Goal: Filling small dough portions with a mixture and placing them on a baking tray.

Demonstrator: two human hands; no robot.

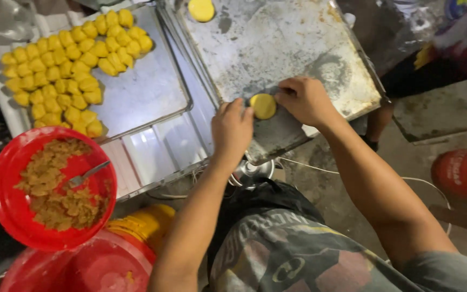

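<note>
The yellow dough disc [263,106] lies directly between the two hands, on the near left corner of the floured metal tray [277,48]. The left hand [232,130] sits just to its left, fingers curled with the tips against the disc's edge; the right hand [305,100] sits just to its right, fingers bent down and touching its far right edge. Neither hand lifts it; both only pinch it from the sides, about equally near. The disc is round and flattened, so it has no long axis, smooth and bright yellow. A second yellow disc [201,9] rests at the tray's far edge. To the left, a tray of yellow dough balls [66,70] and a red bowl of brown filling [14,208] with a spoon [85,175].
</note>
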